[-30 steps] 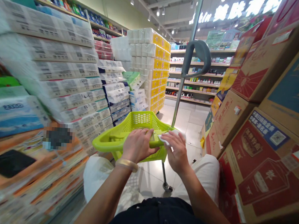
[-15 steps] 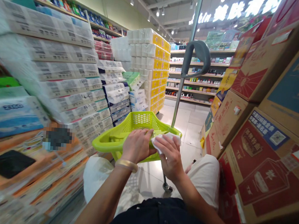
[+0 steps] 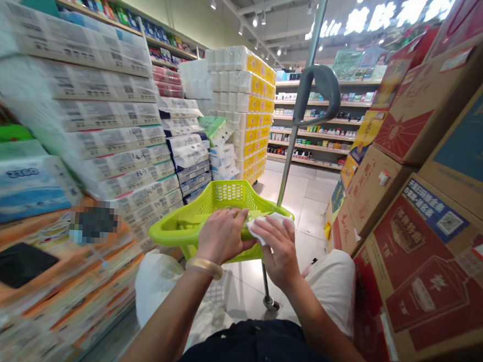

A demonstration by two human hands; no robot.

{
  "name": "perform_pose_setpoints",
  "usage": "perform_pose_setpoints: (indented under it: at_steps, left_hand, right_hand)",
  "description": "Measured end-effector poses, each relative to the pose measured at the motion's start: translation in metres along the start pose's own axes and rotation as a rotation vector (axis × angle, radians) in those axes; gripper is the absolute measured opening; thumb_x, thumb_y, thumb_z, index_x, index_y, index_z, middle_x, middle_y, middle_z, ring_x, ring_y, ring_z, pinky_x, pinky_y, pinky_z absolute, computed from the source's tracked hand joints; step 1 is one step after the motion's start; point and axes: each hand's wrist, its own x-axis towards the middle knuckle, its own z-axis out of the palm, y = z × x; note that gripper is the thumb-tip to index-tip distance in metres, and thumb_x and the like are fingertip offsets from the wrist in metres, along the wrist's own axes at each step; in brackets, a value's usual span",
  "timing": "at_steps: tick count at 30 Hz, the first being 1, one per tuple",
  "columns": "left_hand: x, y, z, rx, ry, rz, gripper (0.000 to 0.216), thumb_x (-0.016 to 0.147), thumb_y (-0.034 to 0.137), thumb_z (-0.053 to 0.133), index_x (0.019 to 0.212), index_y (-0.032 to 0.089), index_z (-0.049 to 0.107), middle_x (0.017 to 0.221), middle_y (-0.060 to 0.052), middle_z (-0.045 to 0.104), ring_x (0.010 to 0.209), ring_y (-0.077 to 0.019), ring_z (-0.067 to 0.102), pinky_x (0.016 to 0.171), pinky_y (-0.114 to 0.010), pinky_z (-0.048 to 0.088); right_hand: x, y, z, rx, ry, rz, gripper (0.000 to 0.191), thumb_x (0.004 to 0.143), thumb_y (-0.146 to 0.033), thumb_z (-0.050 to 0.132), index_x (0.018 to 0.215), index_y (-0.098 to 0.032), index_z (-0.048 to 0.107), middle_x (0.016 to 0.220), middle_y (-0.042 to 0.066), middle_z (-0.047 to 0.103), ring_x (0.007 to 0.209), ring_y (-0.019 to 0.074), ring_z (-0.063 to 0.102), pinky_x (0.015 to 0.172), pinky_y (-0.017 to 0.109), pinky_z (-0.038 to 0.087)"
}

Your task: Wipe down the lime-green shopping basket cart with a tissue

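A lime-green shopping basket (image 3: pixel 224 193) on wheels stands in the aisle in front of me, its grey pull handle (image 3: pixel 316 92) raised on a metal pole. My left hand (image 3: pixel 221 235), with a gold bangle at the wrist, is closed over the basket's near rim. My right hand (image 3: pixel 277 244) is just to its right, fingers pinched on a white cloth (image 3: pixel 263 225) pressed against the same rim. My knees in pale trousers show below the basket.
Stacked tissue and toilet-paper packs (image 3: pixel 116 133) wall the left side. Piled cardboard cartons (image 3: pixel 424 177) crowd the right. A white and yellow paper stack (image 3: pixel 241 104) stands ahead, with shelves (image 3: pixel 314 136) at the aisle's far end. Tiled floor (image 3: pixel 307 191) runs between.
My right hand slid the white cloth left along the basket rim towards my left hand, then back a little to the right. My left hand stayed put.
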Motion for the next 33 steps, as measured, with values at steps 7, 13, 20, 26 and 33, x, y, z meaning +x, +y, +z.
perform_pose_setpoints:
  at_steps: [7,13,20,26,33]
  left_hand:
    - [0.0,0.0,0.001,0.005,-0.007,-0.021,0.071,0.077,0.063,0.063,0.133,0.022,0.052,0.123,-0.011,0.066,0.108,-0.0287,0.062,0.098,-0.041,0.043]
    - [0.0,0.0,0.0,0.009,0.005,-0.01,0.071,0.078,0.063,0.062,0.132,0.017,0.053,0.121,-0.011,0.067,0.106,-0.0293,0.062,0.095,-0.042,0.045]
    - [0.0,0.0,-0.001,0.018,-0.003,-0.011,0.071,0.077,0.063,0.063,0.132,0.02,0.054,0.121,-0.011,0.067,0.107,-0.029,0.062,0.096,-0.042,0.045]
    - [0.0,-0.001,-0.001,0.025,-0.003,-0.008,0.072,0.078,0.064,0.062,0.133,0.018,0.053,0.121,-0.011,0.067,0.107,-0.0291,0.062,0.096,-0.041,0.045]
    - [0.001,0.001,-0.002,0.011,-0.01,-0.019,0.07,0.076,0.062,0.065,0.132,0.02,0.054,0.121,-0.01,0.067,0.108,-0.029,0.062,0.096,-0.041,0.045]
  right_hand:
    - [0.005,0.036,-0.009,0.03,0.224,0.235,0.026,0.097,-0.027,0.047,0.109,-0.026,0.07,0.116,0.006,0.072,0.122,0.0246,0.058,0.108,0.051,0.039]
    - [-0.003,0.007,0.0,0.007,0.022,0.005,0.035,0.094,-0.015,0.048,0.118,-0.03,0.066,0.123,0.001,0.07,0.127,0.0222,0.055,0.119,0.051,0.022]
    - [0.0,0.052,-0.005,0.177,0.33,0.315,0.024,0.096,-0.027,0.051,0.109,-0.022,0.07,0.117,0.01,0.071,0.115,0.0248,0.064,0.102,0.049,0.049]
    - [-0.015,0.023,0.006,0.076,0.192,0.02,0.034,0.093,-0.013,0.049,0.118,-0.026,0.068,0.123,0.005,0.07,0.133,0.0245,0.051,0.117,0.055,0.032]
    - [-0.006,0.048,0.0,0.19,0.407,0.29,0.025,0.096,-0.024,0.051,0.111,-0.021,0.071,0.116,0.01,0.072,0.115,0.0242,0.065,0.103,0.049,0.05]
